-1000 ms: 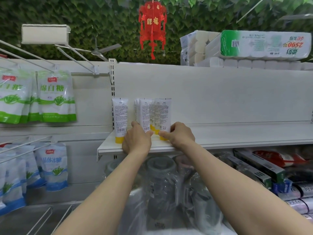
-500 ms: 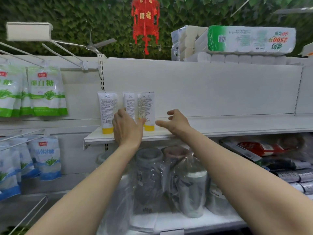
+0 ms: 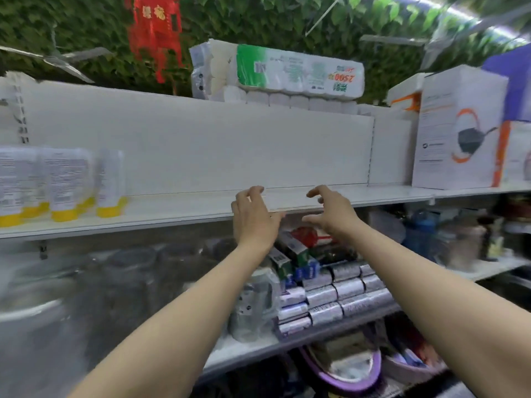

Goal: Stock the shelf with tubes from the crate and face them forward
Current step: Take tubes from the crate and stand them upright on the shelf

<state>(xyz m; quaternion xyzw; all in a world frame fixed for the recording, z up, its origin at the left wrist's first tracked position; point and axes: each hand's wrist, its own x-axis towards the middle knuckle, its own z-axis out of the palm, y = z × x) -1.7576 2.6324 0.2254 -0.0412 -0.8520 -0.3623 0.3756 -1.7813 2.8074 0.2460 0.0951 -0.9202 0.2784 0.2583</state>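
Leafy green wall rises behind a white shelf [image 3: 201, 205], all slightly blurred. Your tubes [image 3: 63, 185], white with yellow caps downward, stand upright at the shelf's left end, fine print facing you. Your left hand [image 3: 253, 216] and right hand [image 3: 330, 214] hover side by side at the shelf's front edge, well apart from the tubes, fingers loosely curled, holding nothing. A toilet paper pack [image 3: 298, 71] lies above the shelf's back panel, and a kettle box [image 3: 459, 127] stands at the shelf's right end.

White tubes [image 3: 61, 182] stand on yellow caps; clustered at left end of shelf [image 3: 178, 206]; blurred.
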